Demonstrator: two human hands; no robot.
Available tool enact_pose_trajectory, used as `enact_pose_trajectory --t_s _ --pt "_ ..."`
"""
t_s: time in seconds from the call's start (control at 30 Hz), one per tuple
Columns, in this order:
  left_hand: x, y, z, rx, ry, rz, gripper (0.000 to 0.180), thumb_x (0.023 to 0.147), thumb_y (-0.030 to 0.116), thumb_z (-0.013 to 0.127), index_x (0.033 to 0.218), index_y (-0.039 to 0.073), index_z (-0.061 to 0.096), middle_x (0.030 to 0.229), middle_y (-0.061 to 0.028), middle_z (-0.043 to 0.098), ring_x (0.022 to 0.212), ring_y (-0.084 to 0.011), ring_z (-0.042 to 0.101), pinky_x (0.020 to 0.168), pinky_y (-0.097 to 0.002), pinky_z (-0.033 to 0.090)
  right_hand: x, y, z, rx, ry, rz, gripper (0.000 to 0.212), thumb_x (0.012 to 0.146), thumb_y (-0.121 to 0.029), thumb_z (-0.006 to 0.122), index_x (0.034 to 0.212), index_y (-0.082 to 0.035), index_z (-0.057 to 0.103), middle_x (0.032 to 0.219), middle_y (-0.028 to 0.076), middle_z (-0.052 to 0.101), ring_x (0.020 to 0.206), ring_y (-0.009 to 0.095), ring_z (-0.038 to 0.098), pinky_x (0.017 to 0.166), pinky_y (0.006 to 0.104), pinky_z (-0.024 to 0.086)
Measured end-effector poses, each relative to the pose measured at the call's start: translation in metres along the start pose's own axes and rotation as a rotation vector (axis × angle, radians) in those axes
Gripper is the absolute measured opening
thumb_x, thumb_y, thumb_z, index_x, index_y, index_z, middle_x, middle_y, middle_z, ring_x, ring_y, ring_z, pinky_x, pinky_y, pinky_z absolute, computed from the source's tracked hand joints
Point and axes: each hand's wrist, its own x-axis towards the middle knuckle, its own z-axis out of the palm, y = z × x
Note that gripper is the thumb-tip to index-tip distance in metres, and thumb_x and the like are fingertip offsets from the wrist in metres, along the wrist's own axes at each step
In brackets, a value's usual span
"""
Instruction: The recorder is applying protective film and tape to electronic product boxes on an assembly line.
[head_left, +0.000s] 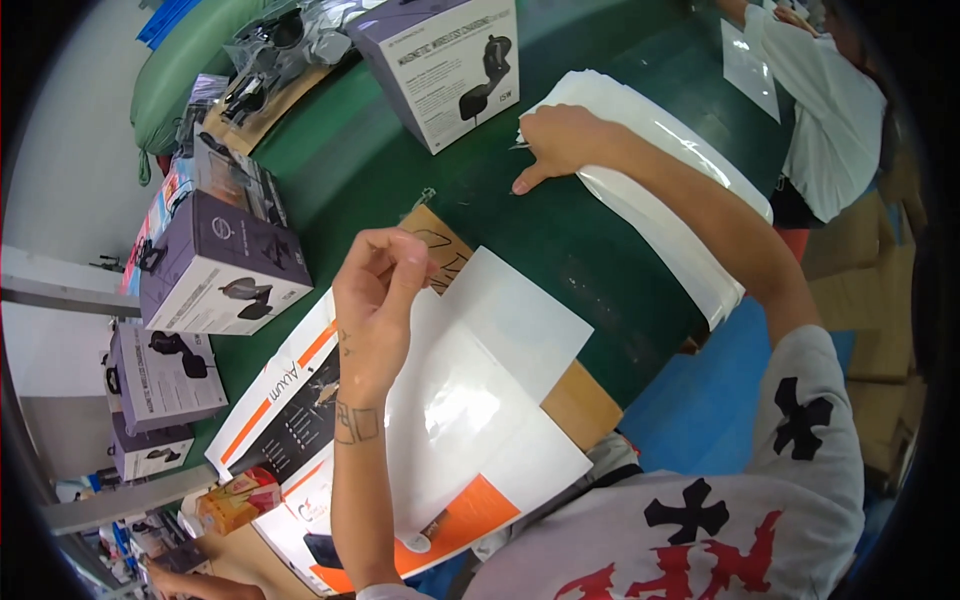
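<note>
Left hand (375, 310): thumb and fingers together, near the white sheet (520, 325);
Right hand (565, 145): thumb apart from fingers, at the end of the white stack (690, 250);
Stack: on the green desk (590, 250);
Boxes (232, 245): contents hidden;
Clear bag (270, 45): dark parts inside

Illumination is bright; glare appears on the glossy sheet (465, 408) and in streaks along the white plastic stack (690, 135). Fisheye distortion curves the upper metal rail (50, 296); the rim vignettes to black.
</note>
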Motion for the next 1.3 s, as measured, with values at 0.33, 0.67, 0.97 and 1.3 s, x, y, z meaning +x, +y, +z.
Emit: enact_pose_trajectory --t_s 0.33,0.67,0.97,1.3 --pt "-0.007 0.022 0.023 0.027 -0.072 0.005 0.01 0.098 0.006 0.07 0.106 0.001 0.07 0.094 -0.0062 0.07 0.086 -0.0135 0.063 0.082 -0.0253 0.051 -0.049 0.016 -0.006 0.708 0.457 -0.362 0.022 0.093 -0.023 0.076 0.098 -0.001 0.08 0.087 0.011 0.078 0.063 0.014 0.063 0.066 0.0272 0.051" --pt "0.046 0.046 0.043 0.102 -0.019 -0.038 0.011 0.097 0.013 0.072 0.101 0.002 0.074 0.087 -0.0056 0.071 0.079 -0.0106 0.061 0.075 -0.0241 0.05 -0.043 0.038 -0.055 0.962 0.676 -0.56 0.01 0.097 -0.015 0.07 0.093 -0.005 0.072 0.08 0.0 0.066 0.053 0.005 0.041 0.05 0.0227 0.034" --pt "0.265 0.045 0.061 0.007 0.24 -0.153 0.049 0.084 0.054 0.082 0.087 0.008 0.067 0.078 -0.0004 0.061 0.072 -0.0132 0.056 0.066 -0.03 0.045 0.096 0.175 -0.118 1.42 0.226 -0.1 0.038 0.103 -0.044 0.067 0.084 -0.011 0.063 0.066 -0.002 0.056 0.045 0.003 0.024 0.042 0.019 0.018" --pt "0.252 -0.044 0.068 -0.21 0.187 -0.264 0.053 0.08 0.058 0.087 0.075 0.01 0.066 0.067 0.0005 0.056 0.058 -0.0116 0.052 0.05 -0.0248 0.042 0.113 0.146 -0.024 1.886 0.186 0.05 0.03 0.105 -0.037 0.062 0.09 -0.012 0.063 0.065 -0.003 0.051 0.048 0.003 0.026 0.044 0.0214 0.02"
